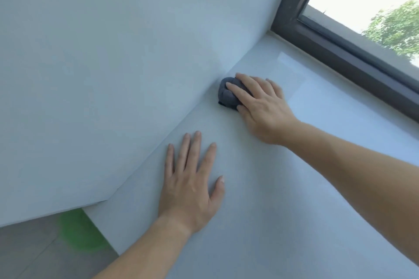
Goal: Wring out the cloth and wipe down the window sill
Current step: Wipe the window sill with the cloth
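Observation:
A bunched dark grey cloth (226, 94) lies on the pale window sill (306, 188), right against the side wall. My right hand (260, 106) covers the cloth's right part, with fingers laid over it and the thumb at its near edge. Nearer to me, my left hand (191, 179) rests flat on the sill with its fingers spread, holding nothing. Much of the cloth is hidden under my right hand.
A white side wall (102, 75) meets the sill along its left edge. The dark window frame (340, 52) runs along the far right, with glass above it. Below the sill's near corner there is grey floor and a blurred green object (79, 231).

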Motion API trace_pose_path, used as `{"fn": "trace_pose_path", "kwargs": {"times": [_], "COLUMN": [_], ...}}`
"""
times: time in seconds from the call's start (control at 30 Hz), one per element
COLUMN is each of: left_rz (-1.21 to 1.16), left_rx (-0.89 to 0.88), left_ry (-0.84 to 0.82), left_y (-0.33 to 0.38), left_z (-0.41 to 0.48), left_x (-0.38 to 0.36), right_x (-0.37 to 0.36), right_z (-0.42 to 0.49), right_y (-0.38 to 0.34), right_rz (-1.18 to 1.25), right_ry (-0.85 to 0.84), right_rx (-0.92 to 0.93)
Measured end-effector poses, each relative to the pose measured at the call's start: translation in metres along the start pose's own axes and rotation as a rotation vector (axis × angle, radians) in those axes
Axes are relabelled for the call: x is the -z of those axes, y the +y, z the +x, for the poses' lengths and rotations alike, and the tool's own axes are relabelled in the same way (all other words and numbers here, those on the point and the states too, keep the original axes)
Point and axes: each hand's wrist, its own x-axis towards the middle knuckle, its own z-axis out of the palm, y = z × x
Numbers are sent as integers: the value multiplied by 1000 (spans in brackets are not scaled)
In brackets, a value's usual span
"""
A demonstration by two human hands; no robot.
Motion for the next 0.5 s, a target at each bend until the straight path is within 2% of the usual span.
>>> {"fn": "trace_pose_path", "kwargs": {"times": [0.03, 0.1, 0.17, 0.23, 0.33, 0.37, 0.4, 0.43, 0.5], "left_rz": [3, -3, -3, -1, 12, 14, 14, 13, 14], "left_rx": [0, -2, -4, -5, -4, -3, -4, -5, -5], "left_ry": [2, 6, 11, 15, 12, 18, 24, 29, 31], "left_y": [0, 0, 1, 1, 1, 0, 0, 1, 1], "left_z": [0, 1, 1, 2, 3, 3, 2, 2, 3], "left_x": [0, 1, 2, 2, 1, 1, 1, 1, 0], "right_x": [5, 14, 15, 2, -14, -13, -8, -4, 9], "right_z": [6, 27, 39, 24, -35, -46, -47, -43, -31], "right_y": [17, 42, 32, -3, -44, -39, -25, -5, 35], "right_rz": [-26, -18, 43, 67, 39, 27, 22, 9, 15], "right_ry": [0, 54, 106, 130, 33, -11, -21, -3, 52], "right_rx": [-34, -250, -430, -365, 12, 76, 88, 23, -248]}}
